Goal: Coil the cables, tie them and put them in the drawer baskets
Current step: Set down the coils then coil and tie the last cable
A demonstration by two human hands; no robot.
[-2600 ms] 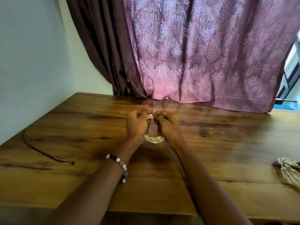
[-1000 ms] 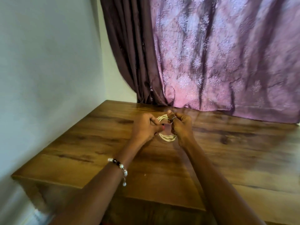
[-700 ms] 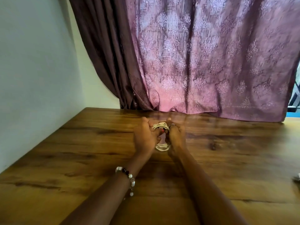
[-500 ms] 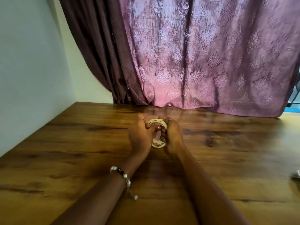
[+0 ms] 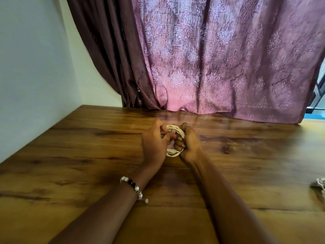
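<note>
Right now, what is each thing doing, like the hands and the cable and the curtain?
Left hand: fingers curled, gripping the cable.
Right hand: fingers curled, gripping the cable.
Cable: pale, wound into a small coil, held between both hands above the table.
Curtain: drawn, its hem resting on the table.
Bundle: lying on the table at the right edge, mostly out of view.
Table: wooden, bearing the bundle.

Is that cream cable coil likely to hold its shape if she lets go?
Probably not: the cream cable coil looks thin and floppy, kept round only by the left hand and right hand. No tie is visible, so the loops would likely spring loose.
</note>
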